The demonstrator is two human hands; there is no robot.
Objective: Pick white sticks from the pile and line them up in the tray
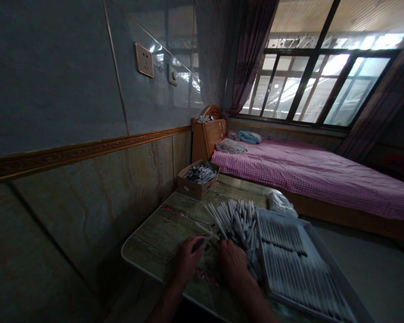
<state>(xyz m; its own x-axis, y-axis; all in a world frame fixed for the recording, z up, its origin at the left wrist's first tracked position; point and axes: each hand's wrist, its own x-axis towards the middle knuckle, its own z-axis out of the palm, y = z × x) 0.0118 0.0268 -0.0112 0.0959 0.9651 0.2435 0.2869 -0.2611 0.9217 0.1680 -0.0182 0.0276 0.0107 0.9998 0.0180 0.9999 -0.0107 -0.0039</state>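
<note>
My left hand (187, 255) is closed over the table, its fingers around a slim pen (204, 229) whose whitish barrel points up and to the right, partly blurred. Close beside it, my right hand (233, 259) is closed at the near left edge of a heap of pens (239, 215) with white barrels and dark parts. A pale barrel (218, 222) rises from the fingertips of that hand; the fingers hide its lower end. Right of the heap, a shallow tray (267, 273) holds rows of similar pens laid side by side.
A cardboard box (192, 189) full of dark and white pen pieces stands at the table's far left corner, near the wall. A clear plastic bag (282, 204) lies behind the tray. Beyond the table (148, 240) is a bed (289, 166) with a pink checked cover.
</note>
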